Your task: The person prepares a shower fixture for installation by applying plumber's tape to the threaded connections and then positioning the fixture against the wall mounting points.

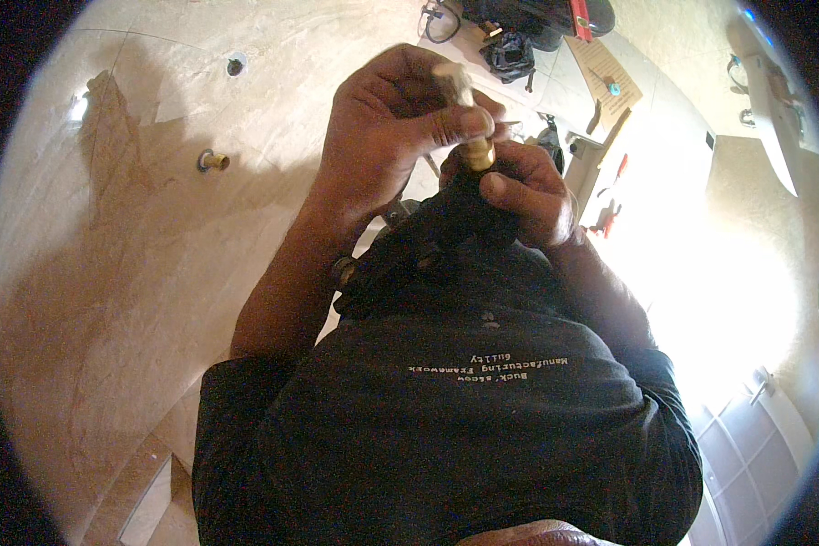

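In front of my chest both hands are close together around a small brass fitting [480,155]. My right hand [530,193] grips it from below, its thumb and fingers closed near the fitting's lower end. My left hand [400,114] is closed at the upper end, pinching a pale, fibrous-looking piece [453,84] against it. The pale piece is blurred, so I cannot make out its exact kind. Part of the brass is covered by the left thumb and the right fingers.
On the beige tiled wall to the left, a brass pipe stub [215,161] sticks out, with a round hole [236,64] above it. A black bag [510,56], a brown paper sheet [605,77] and red-handled tools [601,223] lie beyond my hands. Bright light washes out the right.
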Tool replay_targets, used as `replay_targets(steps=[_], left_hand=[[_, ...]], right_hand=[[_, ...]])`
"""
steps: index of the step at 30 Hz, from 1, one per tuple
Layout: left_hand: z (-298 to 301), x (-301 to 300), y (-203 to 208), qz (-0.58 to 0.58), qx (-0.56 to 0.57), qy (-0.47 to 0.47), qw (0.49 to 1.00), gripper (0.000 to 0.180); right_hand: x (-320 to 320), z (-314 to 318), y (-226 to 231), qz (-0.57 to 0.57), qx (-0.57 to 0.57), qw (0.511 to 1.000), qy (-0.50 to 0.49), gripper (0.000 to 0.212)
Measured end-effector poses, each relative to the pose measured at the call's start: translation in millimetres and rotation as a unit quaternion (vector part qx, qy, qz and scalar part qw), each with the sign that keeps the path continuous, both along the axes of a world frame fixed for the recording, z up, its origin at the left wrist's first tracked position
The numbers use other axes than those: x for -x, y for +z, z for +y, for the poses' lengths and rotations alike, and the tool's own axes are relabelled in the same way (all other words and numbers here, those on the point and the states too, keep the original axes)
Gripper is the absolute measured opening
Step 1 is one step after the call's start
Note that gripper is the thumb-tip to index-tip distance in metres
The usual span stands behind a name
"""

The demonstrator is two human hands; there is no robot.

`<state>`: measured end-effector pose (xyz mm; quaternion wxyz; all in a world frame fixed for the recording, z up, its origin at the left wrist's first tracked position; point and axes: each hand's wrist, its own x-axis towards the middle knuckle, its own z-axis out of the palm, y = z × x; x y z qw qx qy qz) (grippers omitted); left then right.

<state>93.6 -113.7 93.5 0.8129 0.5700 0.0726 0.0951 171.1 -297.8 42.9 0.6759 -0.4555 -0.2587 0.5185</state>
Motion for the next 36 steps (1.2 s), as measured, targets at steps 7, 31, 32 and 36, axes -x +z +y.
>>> replay_targets(steps=[7, 31, 32, 36], left_hand=[[-6.0, -0.5, 2.3, 0.119, 0.098, 0.092, 0.984, 0.025], [2.4, 3.1, -14.7, 0.026, 0.217, 0.078, 0.973, 0.044], [0.3, 8.2, -11.6, 0.033, 0.167, 0.081, 0.982, 0.046], [-3.8, 10.2, -20.1, 0.048, 0.126, 0.091, 0.987, 0.053]], right_hand=[[2.3, -2.1, 8.9, -0.016, -0.007, 1.0, -0.008, 0.046], [9.1, -8.8, 15.5, -0.064, -0.012, 0.998, -0.025, 0.05], [8.3, -8.5, 14.4, -0.075, -0.012, 0.997, -0.024, 0.05], [10.4, -9.2, 20.2, -0.09, 0.016, 0.995, -0.026, 0.048]])
